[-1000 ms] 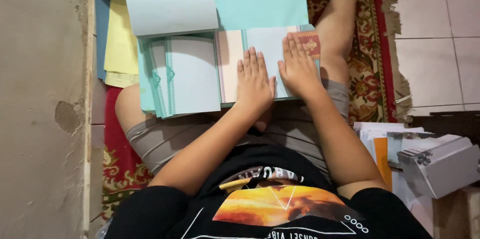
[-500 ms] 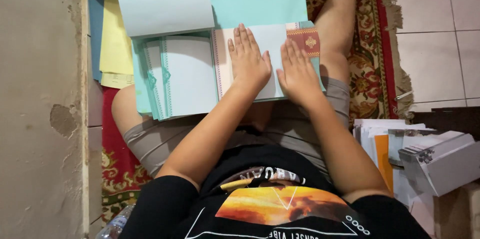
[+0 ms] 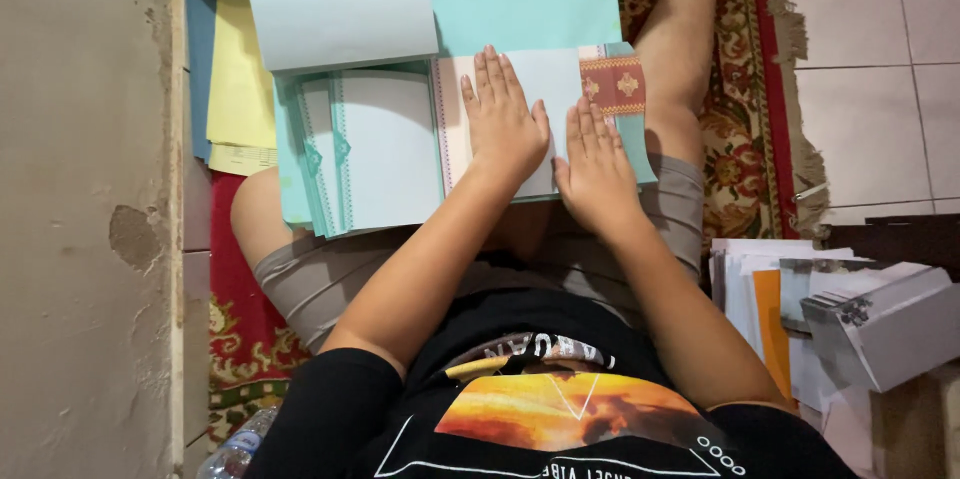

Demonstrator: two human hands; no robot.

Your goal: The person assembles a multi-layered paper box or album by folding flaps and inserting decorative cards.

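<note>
**Both palms flat on a folded card**

The folded card [image 3: 545, 89], pale with a pink left margin and a red patterned panel at its right end, lies on the person's lap with its long axis running left to right and the patterned end pointing toward the raised knee. It rests against the right edge of the stack of pale green cards [image 3: 365, 149], the landmark here. The left hand [image 3: 502, 117] lies palm down on the card just right of that stack, fingers extended, close together and pointing away from the body. The right hand [image 3: 595, 161] lies palm down further right of the stack, fingers likewise straight and together, tips just short of the red panel. The card lies beneath both sets of fingers; neither hand clasps it. A teal sheet [image 3: 525, 4] lies beyond the card, up and right of the stack.
</note>
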